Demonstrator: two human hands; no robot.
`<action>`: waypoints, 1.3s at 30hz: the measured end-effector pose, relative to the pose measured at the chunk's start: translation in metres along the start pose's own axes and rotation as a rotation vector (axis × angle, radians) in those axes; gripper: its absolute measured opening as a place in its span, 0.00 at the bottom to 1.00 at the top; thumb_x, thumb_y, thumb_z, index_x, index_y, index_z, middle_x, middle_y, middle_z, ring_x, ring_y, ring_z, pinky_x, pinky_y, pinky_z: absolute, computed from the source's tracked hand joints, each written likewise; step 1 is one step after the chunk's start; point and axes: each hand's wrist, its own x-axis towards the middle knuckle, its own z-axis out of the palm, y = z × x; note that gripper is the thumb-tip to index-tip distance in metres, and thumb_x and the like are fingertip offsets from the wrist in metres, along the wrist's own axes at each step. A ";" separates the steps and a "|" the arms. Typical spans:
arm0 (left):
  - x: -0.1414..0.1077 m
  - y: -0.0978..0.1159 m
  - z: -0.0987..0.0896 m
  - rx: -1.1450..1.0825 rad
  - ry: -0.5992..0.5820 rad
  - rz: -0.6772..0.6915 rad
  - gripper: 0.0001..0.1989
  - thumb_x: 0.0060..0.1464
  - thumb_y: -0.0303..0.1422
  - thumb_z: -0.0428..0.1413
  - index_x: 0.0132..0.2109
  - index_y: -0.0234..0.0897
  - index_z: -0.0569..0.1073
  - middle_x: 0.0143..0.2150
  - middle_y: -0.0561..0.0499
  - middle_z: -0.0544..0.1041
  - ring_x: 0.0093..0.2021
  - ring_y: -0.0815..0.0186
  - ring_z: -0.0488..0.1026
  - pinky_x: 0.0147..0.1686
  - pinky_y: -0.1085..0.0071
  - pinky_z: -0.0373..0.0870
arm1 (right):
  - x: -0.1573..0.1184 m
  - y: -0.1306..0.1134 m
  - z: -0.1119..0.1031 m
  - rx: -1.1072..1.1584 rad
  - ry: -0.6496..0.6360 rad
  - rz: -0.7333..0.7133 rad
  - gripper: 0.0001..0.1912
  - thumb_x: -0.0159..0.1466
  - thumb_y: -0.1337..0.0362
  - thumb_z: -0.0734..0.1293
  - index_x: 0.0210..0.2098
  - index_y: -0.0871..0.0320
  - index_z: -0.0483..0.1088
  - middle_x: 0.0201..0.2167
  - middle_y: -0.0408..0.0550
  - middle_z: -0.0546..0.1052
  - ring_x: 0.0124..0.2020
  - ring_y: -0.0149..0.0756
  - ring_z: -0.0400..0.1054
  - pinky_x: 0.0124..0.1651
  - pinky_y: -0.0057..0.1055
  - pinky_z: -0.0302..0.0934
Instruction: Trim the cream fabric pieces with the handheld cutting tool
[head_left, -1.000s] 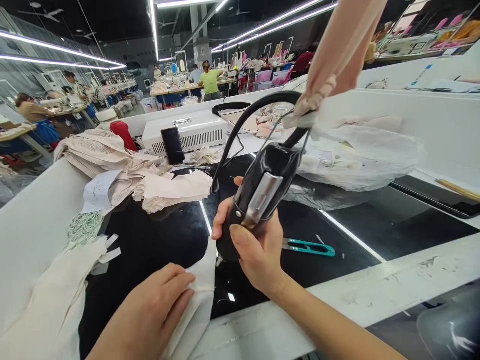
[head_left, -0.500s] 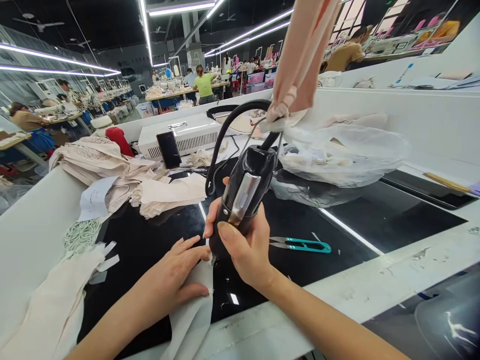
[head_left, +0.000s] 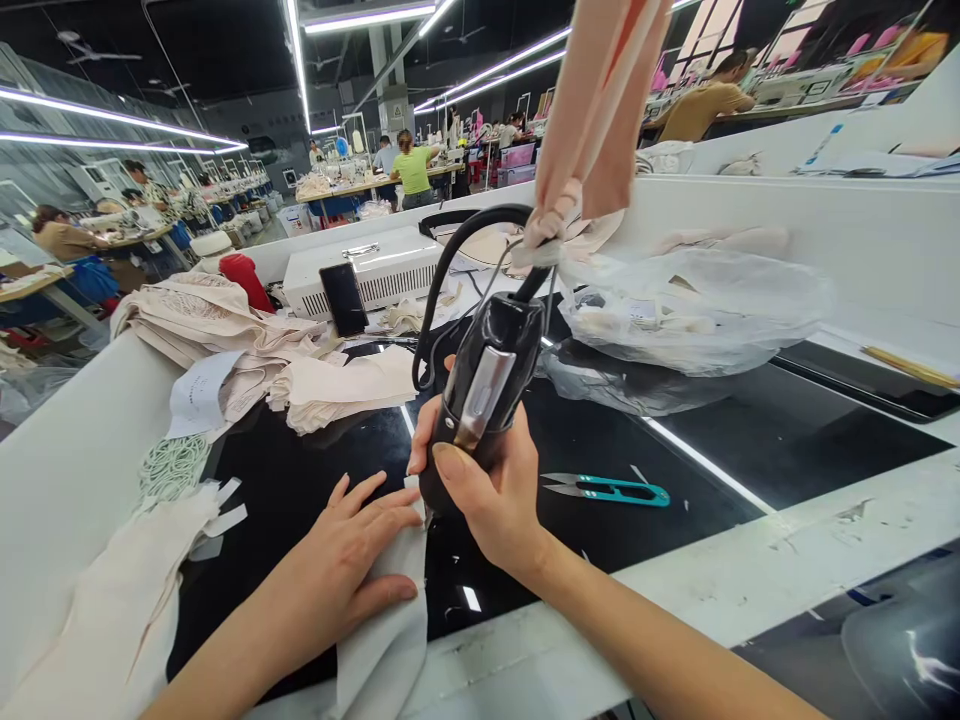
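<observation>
My right hand (head_left: 491, 490) is wrapped round a black corded hand tool (head_left: 491, 375), thumb near the lower end of its silver panel. The tool leans with its lower end down by a pale fabric strip (head_left: 390, 635); that end is mostly hidden by my fingers. My left hand (head_left: 360, 560) lies flat on the strip with its fingers spread, close to the tool. Under the strip's upper end a small white tab (head_left: 411, 483) shows beside the tool. To the right of my right hand, teal thread snips (head_left: 615, 490) rest on the black glossy surface (head_left: 585, 540).
Pink cloth (head_left: 592, 110) tied to the tool's cord hangs from above. Cut fabric pieces (head_left: 341, 390), a phone (head_left: 343, 300) and a white vented box (head_left: 367, 265) stand behind. A clear plastic bag (head_left: 697, 310) lies right. Green cords (head_left: 176, 465) lie left. People work at distant tables.
The fingers of my left hand have spread and shifted slightly on the strip, so the white tab shows more. My right hand keeps its hold on the tool. The view has shifted slightly.
</observation>
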 end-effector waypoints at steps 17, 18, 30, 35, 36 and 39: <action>0.003 0.002 -0.004 -0.015 -0.012 -0.022 0.21 0.64 0.33 0.63 0.61 0.48 0.70 0.73 0.49 0.65 0.76 0.47 0.52 0.70 0.31 0.39 | 0.004 0.002 0.000 -0.003 0.010 0.029 0.17 0.61 0.57 0.74 0.39 0.51 0.62 0.29 0.37 0.73 0.24 0.30 0.68 0.29 0.31 0.66; 0.003 0.002 -0.005 -0.022 -0.014 -0.025 0.21 0.63 0.33 0.63 0.61 0.48 0.70 0.73 0.49 0.65 0.76 0.48 0.52 0.70 0.31 0.39 | 0.004 0.002 0.001 -0.013 0.012 0.031 0.17 0.61 0.57 0.74 0.39 0.51 0.62 0.29 0.37 0.73 0.24 0.30 0.67 0.30 0.31 0.66; 0.005 0.009 -0.013 -0.037 -0.050 -0.068 0.22 0.62 0.32 0.64 0.61 0.48 0.70 0.71 0.50 0.68 0.75 0.49 0.54 0.72 0.33 0.39 | 0.004 0.000 0.005 -0.062 0.001 0.027 0.14 0.60 0.61 0.71 0.40 0.51 0.62 0.29 0.38 0.70 0.27 0.33 0.65 0.30 0.33 0.64; 0.005 0.004 -0.009 -0.017 -0.013 -0.027 0.23 0.61 0.32 0.65 0.61 0.49 0.70 0.71 0.49 0.68 0.74 0.47 0.55 0.71 0.31 0.40 | 0.002 -0.004 0.006 -0.067 0.013 0.050 0.15 0.59 0.61 0.72 0.40 0.50 0.62 0.29 0.38 0.70 0.27 0.33 0.65 0.29 0.32 0.66; 0.004 0.003 -0.008 -0.013 -0.003 -0.018 0.24 0.61 0.33 0.65 0.61 0.49 0.70 0.71 0.49 0.67 0.74 0.46 0.55 0.71 0.31 0.41 | 0.001 -0.005 0.006 -0.050 0.012 0.056 0.15 0.59 0.60 0.72 0.40 0.50 0.62 0.29 0.38 0.70 0.27 0.33 0.66 0.30 0.33 0.66; 0.004 0.002 -0.008 -0.003 0.005 -0.009 0.25 0.60 0.33 0.65 0.62 0.50 0.70 0.72 0.49 0.66 0.74 0.45 0.55 0.70 0.30 0.43 | -0.003 -0.007 0.006 0.003 -0.004 0.075 0.17 0.59 0.59 0.73 0.40 0.50 0.62 0.29 0.38 0.71 0.27 0.33 0.66 0.32 0.35 0.68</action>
